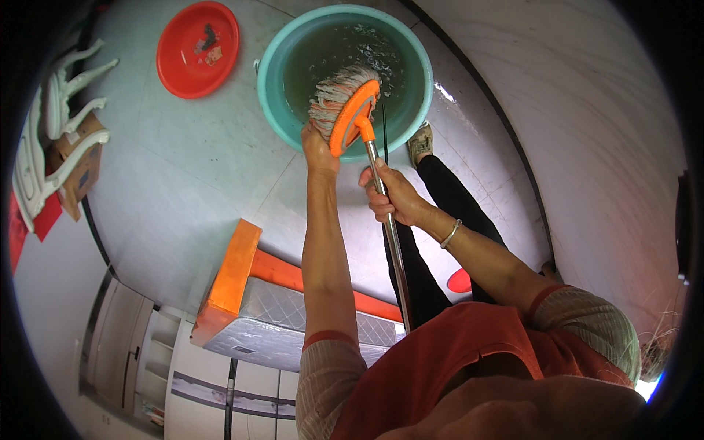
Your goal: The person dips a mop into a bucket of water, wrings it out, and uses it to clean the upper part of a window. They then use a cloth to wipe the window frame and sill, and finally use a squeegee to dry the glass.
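Observation:
A mop (353, 121) with an orange head, grey-white strands and a metal pole is held tilted over a teal basin (268, 95) of murky water. My right hand (396, 192) is wrapped round the pole just below the orange joint. At the near left side of the mop head, my left hand (320, 149) grips the strands by the orange rim; its fingertips are partly hidden behind them. The strands hang above the water near the basin's near edge.
Left of the basin sits a red basin (172, 70) with dark and pale scraps inside. White carved furniture (37, 161) and a cardboard box (82, 172) stand far left. An orange bed frame (233, 268) with a grey mattress (268, 323) lies nearer. A wall (579, 110) rises at right.

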Available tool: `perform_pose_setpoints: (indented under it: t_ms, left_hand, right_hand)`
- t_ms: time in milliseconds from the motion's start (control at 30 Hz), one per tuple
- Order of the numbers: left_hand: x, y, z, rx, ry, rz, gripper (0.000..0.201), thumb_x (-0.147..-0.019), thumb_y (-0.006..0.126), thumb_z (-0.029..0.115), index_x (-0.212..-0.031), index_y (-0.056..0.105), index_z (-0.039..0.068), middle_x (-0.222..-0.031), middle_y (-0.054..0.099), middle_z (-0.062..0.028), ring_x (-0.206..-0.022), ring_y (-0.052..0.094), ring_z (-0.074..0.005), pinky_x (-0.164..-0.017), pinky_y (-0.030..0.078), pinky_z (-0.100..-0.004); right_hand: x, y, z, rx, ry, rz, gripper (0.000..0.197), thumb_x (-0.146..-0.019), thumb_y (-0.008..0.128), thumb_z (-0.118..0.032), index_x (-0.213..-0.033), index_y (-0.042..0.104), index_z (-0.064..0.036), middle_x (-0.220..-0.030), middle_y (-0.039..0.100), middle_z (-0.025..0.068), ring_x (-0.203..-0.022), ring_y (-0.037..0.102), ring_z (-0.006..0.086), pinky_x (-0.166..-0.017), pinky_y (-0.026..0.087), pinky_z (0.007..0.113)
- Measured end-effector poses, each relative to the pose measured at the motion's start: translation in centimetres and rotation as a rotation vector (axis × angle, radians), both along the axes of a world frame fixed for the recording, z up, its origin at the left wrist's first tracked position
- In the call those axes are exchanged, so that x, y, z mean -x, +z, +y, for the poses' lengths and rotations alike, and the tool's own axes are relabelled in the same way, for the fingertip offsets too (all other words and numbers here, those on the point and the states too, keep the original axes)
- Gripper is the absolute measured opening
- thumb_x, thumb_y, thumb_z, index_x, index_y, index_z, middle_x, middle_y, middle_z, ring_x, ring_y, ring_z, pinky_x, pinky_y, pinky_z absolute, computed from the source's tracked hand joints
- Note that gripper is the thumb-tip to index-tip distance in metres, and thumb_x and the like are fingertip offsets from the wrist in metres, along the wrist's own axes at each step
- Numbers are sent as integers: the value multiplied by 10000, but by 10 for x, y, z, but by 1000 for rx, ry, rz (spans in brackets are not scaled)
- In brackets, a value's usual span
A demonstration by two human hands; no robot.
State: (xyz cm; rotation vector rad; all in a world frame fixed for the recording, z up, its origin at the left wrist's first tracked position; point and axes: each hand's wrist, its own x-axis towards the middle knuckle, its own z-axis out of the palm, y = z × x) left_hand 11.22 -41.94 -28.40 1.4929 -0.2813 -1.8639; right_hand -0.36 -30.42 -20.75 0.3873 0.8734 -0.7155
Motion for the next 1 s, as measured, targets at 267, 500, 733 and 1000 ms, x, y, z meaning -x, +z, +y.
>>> perform_pose_setpoints:
  t_ms: [267, 500, 733, 1000]
  left_hand:
    - [21, 12, 25, 0, -195, -252, 304, -927, 355, 37, -1157, 531, -56, -1054, 616, -107, -920, 608, -182, -824, 491, -303]
    - [30, 40, -10, 688, -965, -627, 617, -871, 578, 131, -1432, 325, 82, -1405, 343, -163, -1251, 380, -257, -1014, 338, -366]
    - [37, 10, -59, 459, -964, 40, 854, -855, 491, 652, -1493, 221, 153, -1523, 205, -135, -1398, 195, -270, -1135, 160, -364]
    - [62, 2, -43, -9, -616, 289, 224, -832, 686, 198, -946, 632, 12, -788, 633, -18, -705, 597, -101, -683, 472, -232]
  right_hand:
    - [7, -32, -55, -135, -95, 486, 525, -912, 417, -634, -894, 440, -110, -519, 368, -20, -369, 306, 93, -345, 250, 251]
    - [21, -42, -19, -98, -110, 147, 577, -895, 365, -691, -698, 386, -149, -521, 313, -38, -384, 258, 68, -357, 214, 248]
    - [4, -20, -28, -103, -93, 118, 543, -947, 338, -598, -632, 382, -158, -506, 307, -53, -374, 250, 60, -361, 212, 221]
    - [-4, -27, -20, -40, -47, 180, 511, -896, 391, -670, -870, 441, -161, -548, 363, -24, -389, 283, 80, -358, 240, 251]
